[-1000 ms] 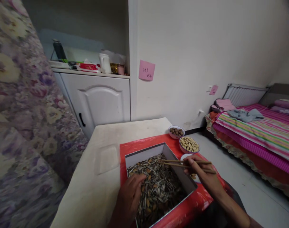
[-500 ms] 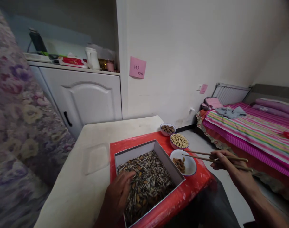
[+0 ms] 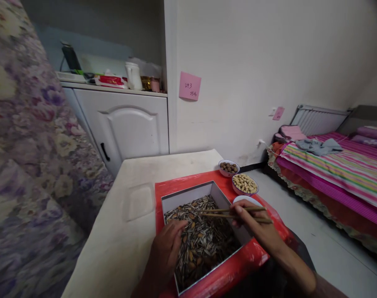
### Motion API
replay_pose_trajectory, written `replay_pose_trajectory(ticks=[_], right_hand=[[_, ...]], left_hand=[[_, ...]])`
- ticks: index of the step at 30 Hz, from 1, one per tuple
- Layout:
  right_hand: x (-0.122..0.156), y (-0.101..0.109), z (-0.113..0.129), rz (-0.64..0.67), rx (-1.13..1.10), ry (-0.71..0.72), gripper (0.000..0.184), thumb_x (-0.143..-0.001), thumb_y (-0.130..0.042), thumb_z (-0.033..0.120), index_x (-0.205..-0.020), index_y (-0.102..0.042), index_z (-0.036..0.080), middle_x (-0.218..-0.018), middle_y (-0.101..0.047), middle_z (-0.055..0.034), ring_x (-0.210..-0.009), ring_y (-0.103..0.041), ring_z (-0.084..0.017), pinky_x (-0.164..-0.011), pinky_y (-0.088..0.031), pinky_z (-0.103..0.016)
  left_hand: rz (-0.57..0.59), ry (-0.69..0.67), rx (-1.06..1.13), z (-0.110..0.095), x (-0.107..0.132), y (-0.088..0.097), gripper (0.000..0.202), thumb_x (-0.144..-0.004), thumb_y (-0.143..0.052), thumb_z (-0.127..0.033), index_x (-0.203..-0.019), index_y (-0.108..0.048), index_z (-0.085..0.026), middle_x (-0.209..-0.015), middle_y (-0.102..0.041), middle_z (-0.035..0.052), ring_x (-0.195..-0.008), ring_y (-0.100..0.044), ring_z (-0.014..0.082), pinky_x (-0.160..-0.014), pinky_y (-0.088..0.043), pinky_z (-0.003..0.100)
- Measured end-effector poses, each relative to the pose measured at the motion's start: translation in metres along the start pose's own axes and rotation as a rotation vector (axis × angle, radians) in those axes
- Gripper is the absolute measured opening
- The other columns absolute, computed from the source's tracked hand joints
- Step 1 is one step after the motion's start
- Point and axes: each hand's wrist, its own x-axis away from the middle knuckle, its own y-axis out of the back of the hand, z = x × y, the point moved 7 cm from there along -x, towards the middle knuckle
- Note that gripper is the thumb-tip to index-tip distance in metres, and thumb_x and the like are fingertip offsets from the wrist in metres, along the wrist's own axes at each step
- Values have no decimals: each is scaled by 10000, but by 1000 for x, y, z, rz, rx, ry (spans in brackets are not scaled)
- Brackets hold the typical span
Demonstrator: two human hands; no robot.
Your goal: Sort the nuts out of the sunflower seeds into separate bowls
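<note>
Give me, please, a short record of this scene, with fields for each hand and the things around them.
Left hand: rests open on the seeds in the box
Right hand: holds chopsticks, tips over the seeds
Box: on a red mat, on the table
Bowls: peanuts, brown nuts, and a white bowl partly hidden by that hand

A box (image 3: 188, 193) of seeds (image 3: 204, 242) sits on a sheet (image 3: 188, 181) on the table (image 3: 135, 174). Chopsticks (image 3: 228, 212) reach over its right wall. To its right stand a near bowl (image 3: 244, 199), a middle bowl (image 3: 245, 184) and a far bowl (image 3: 228, 168). A cupboard (image 3: 129, 128) stands behind the table, and a bed (image 3: 337, 165) lies to the right.
</note>
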Motion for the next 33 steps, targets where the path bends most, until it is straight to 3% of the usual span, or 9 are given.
replay_pose_trajectory(ticks=[4, 9, 33], right_hand=[[-10, -31, -6, 70, 136, 23, 350, -934, -510, 495, -880, -668, 187, -658, -682, -23, -616, -671, -186, -580, -493, -262], [-15, -45, -11, 97, 180, 34, 318, -941, -497, 457, -849, -656, 197, -619, -678, -8, -582, -663, -173, -534, -452, -234], [-16, -37, -21, 88, 180, 14, 376, -939, -484, 508, -834, -657, 192, -613, -672, -6, -584, -650, -177, -537, -455, -245]], left_hand=[[18, 3, 16, -2, -1, 0, 268, -932, -449, -123, -1120, -618, -214, -977, -696, 44, -902, -676, 140, -778, -539, 216], [30, 17, 24, -1, -1, -1, 275, -933, -442, -121, -1128, -611, -217, -999, -688, 45, -919, -669, 138, -790, -535, 217], [31, 45, 29, 2, 1, -1, 264, -935, -447, -152, -1119, -615, -240, -1007, -704, 51, -942, -678, 170, -809, -548, 265]])
